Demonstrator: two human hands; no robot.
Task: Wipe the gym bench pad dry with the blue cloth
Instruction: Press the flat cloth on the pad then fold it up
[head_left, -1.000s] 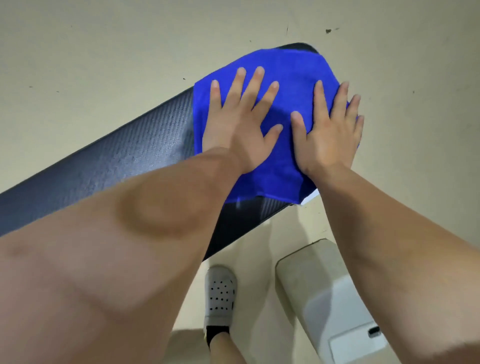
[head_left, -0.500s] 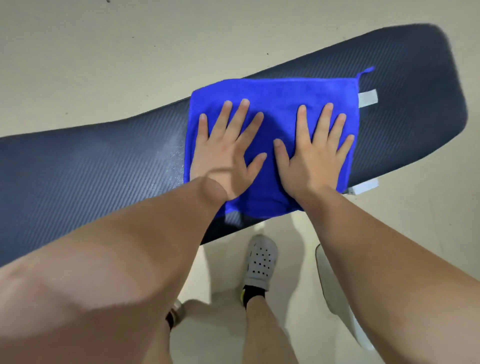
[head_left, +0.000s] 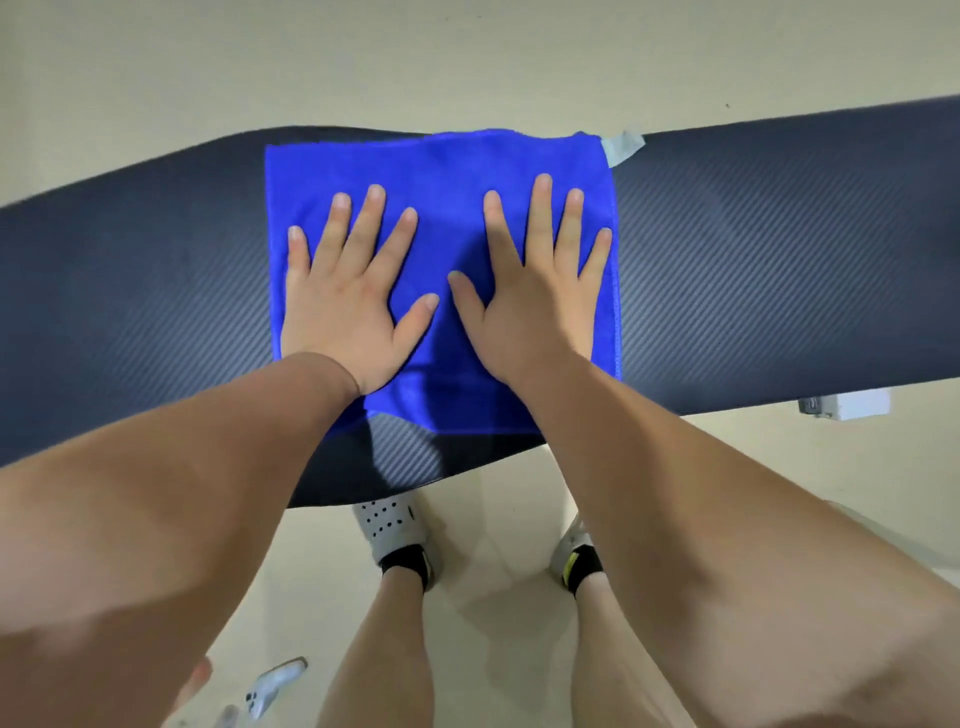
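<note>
You are pressing one blue cloth (head_left: 447, 218) flat onto one dark bench pad (head_left: 753, 270), which is running left to right across the view. The cloth is lying spread out as a rough square near the middle of the pad, its far edge reaching the pad's far edge and its near edge stopping short of the pad's near edge. One pale tag (head_left: 623, 147) is sticking out at the cloth's far right corner.

Your two hands are both lying palm down on the cloth, side by side, thumbs pointing toward each other without touching. Your left hand (head_left: 348, 306) is covering the cloth's left half, with all five fingers spread wide and flat, gripping nothing. Your right hand (head_left: 535, 301) is covering the right half, its five fingers likewise splayed and flat, pinching no fabric; the little finger is lying just inside the cloth's right edge.

Near you, below the pad, your two feet are standing on the pale floor (head_left: 467, 52), each in a grey shoe (head_left: 389, 525) with a black sock. One small white box (head_left: 852, 404) is showing at the pad's near edge, far right.
</note>
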